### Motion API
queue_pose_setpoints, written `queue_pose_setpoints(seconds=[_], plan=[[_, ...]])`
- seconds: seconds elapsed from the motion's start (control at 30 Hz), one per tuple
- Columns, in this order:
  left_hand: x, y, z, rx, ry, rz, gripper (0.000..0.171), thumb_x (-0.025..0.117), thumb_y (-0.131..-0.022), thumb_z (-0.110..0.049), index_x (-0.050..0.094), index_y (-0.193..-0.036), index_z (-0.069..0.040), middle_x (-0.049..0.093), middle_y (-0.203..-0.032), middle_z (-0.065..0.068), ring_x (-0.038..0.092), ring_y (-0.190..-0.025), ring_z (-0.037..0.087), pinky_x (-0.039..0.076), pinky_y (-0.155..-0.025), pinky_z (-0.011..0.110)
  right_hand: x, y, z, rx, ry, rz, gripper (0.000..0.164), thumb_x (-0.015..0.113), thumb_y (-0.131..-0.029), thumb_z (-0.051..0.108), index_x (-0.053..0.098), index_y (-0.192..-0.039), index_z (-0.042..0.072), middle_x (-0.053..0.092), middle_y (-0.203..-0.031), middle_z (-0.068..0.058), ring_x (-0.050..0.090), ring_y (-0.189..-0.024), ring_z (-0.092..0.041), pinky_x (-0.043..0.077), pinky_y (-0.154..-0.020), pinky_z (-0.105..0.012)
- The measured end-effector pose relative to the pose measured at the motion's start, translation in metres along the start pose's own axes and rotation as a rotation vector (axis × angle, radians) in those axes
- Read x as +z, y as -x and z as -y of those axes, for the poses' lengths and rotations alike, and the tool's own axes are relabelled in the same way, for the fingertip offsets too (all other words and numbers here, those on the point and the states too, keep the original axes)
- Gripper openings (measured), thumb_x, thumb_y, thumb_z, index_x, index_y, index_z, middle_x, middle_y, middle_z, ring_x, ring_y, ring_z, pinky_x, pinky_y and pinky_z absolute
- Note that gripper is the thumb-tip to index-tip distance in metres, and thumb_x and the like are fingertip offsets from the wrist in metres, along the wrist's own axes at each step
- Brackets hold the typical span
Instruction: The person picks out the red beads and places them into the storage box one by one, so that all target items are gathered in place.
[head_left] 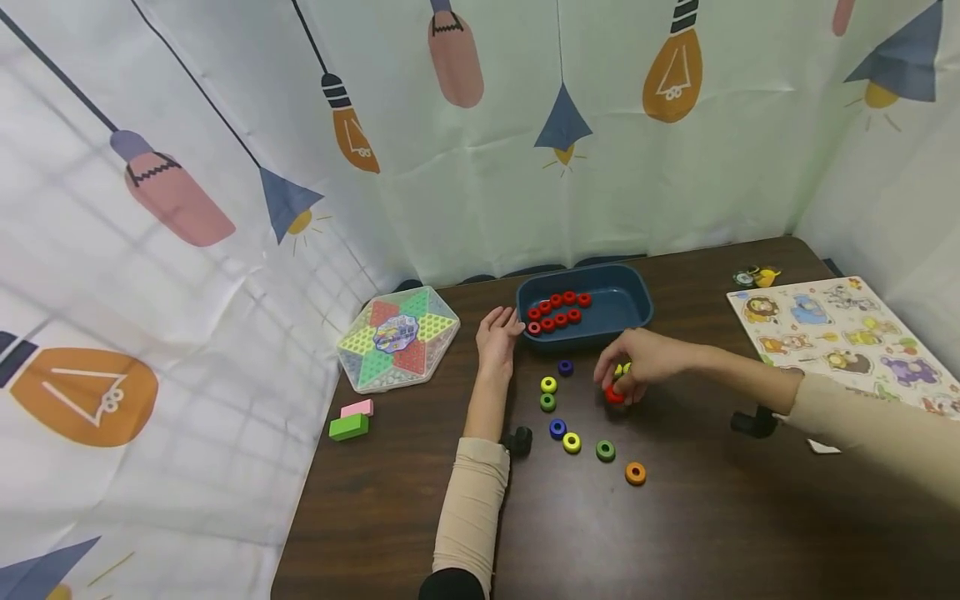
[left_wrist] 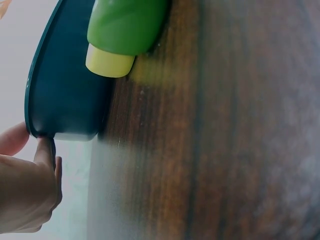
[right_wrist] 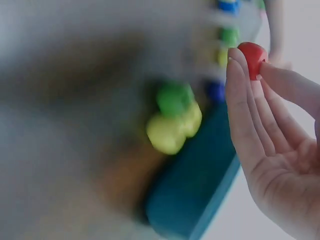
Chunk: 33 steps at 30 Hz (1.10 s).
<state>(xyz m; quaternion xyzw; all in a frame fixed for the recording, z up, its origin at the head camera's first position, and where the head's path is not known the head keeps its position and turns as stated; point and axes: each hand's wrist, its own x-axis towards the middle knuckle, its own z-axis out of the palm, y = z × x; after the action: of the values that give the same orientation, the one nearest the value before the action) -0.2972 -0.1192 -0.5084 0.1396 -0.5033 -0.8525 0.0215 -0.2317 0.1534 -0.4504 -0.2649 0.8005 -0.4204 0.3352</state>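
Note:
My left hand is at the left end of a dark blue plastic tray. In the left wrist view its thumb and a finger pinch the tray's rim. Several red rings lie in rows inside the tray's left part. Just in front of the tray, my right hand pinches a red ring between thumb and fingertips, as the right wrist view shows. Beneath that hand, yellow rings and a green ring sit together, partly hidden in the head view.
On the brown table, blue, yellow and green rings and an orange ring lie scattered. Left are a star-patterned game board and pink and green blocks. An animal puzzle board lies right, small trinkets behind it.

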Motion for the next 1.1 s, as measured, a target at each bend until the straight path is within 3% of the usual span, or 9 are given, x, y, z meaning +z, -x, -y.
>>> queue_pose_setpoints(seconds=[0.27, 0.4, 0.53, 0.73, 1.1], plan=[[0.001, 0.003, 0.000, 0.003, -0.010, -0.001, 0.066, 0.061, -0.080, 0.021, 0.042, -0.139, -0.002, 0.043, -0.147, 0.024, 0.053, -0.129, 0.026, 0.051, -0.097, 0.030, -0.086, -0.042, 0.004, 0.050, -0.166, 0.008, 0.037, 0.065, -0.089, -0.002, 0.058, -0.126, -0.005, 0.066, -0.115, -0.023, 0.070, -0.088, -0.041, 0.056, -0.082, -0.055], [0.003, 0.004, 0.002, 0.011, 0.003, -0.007, 0.066, 0.060, -0.079, 0.022, 0.042, -0.139, -0.001, 0.043, -0.146, 0.025, 0.053, -0.128, 0.027, 0.050, -0.097, 0.031, -0.106, -0.063, -0.007, 0.113, -0.173, -0.051, 0.043, 0.064, -0.091, 0.000, 0.053, -0.131, -0.008, 0.067, -0.115, -0.023, 0.070, -0.091, -0.039, 0.055, -0.084, -0.053], [0.006, 0.004, 0.005, 0.015, 0.014, -0.001, 0.066, 0.059, -0.079, 0.023, 0.042, -0.138, 0.000, 0.042, -0.146, 0.027, 0.053, -0.128, 0.029, 0.050, -0.098, 0.032, -0.108, -0.082, -0.024, 0.161, -0.156, -0.134, 0.044, 0.064, -0.090, 0.000, 0.053, -0.132, -0.008, 0.068, -0.113, -0.021, 0.071, -0.090, -0.037, 0.055, -0.085, -0.053], [0.007, 0.005, 0.007, 0.016, 0.014, 0.000, 0.066, 0.061, -0.078, 0.023, 0.043, -0.137, 0.000, 0.044, -0.144, 0.027, 0.054, -0.127, 0.029, 0.051, -0.097, 0.032, -0.097, -0.095, -0.041, 0.154, -0.129, -0.223, 0.038, 0.066, -0.088, -0.003, 0.059, -0.125, -0.007, 0.069, -0.113, -0.022, 0.072, -0.087, -0.035, 0.057, -0.082, -0.050], [0.002, 0.003, 0.001, 0.026, 0.004, -0.002, 0.065, 0.060, -0.080, 0.022, 0.042, -0.138, 0.000, 0.043, -0.145, 0.026, 0.053, -0.128, 0.028, 0.050, -0.098, 0.031, -0.087, -0.083, -0.035, 0.011, -0.072, -0.298, 0.034, 0.067, -0.089, 0.001, 0.063, -0.123, -0.003, 0.065, -0.122, -0.021, 0.070, -0.095, -0.035, 0.058, -0.081, -0.048]])
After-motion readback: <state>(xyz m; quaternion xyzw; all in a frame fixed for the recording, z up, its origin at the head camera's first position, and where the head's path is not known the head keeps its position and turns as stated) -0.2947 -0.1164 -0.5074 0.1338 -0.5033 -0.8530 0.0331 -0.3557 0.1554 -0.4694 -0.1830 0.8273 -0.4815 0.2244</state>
